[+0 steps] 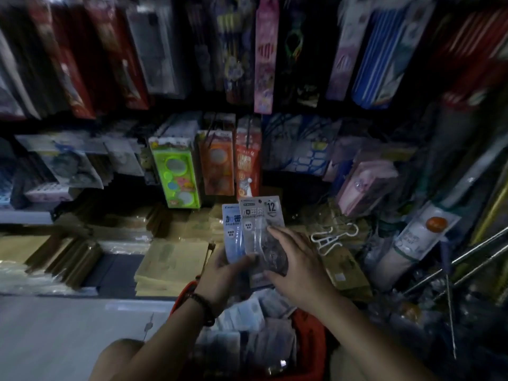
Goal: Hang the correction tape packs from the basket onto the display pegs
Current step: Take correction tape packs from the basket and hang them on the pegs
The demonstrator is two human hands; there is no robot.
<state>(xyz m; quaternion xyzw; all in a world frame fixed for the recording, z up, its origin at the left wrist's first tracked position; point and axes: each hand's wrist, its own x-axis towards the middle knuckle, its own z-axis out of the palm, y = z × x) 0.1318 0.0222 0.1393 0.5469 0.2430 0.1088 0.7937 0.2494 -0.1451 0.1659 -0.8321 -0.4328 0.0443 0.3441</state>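
Clear plastic blisters on printed cards make up the two correction tape packs (pixel 255 232), held upright and overlapped just above the red basket (pixel 308 350), the front pack slightly right of the one behind. Their long axis runs up and away from the person, with the hang-hole ends uppermost, toward the shelving. The left hand (pixel 225 266) has its grip closed on the lower left edge of the pair, thumb across the front. The right hand (pixel 295 261) lies over the front pack's blister, fingers (pixel 275 232) spread rather than pinched, so it steadies more than it clamps. More packs fill the basket below the wrists. Bare display pegs (pixel 467 257) slant in at the right, nearer the right hand; the next move probably means turning the packs' tops that way.
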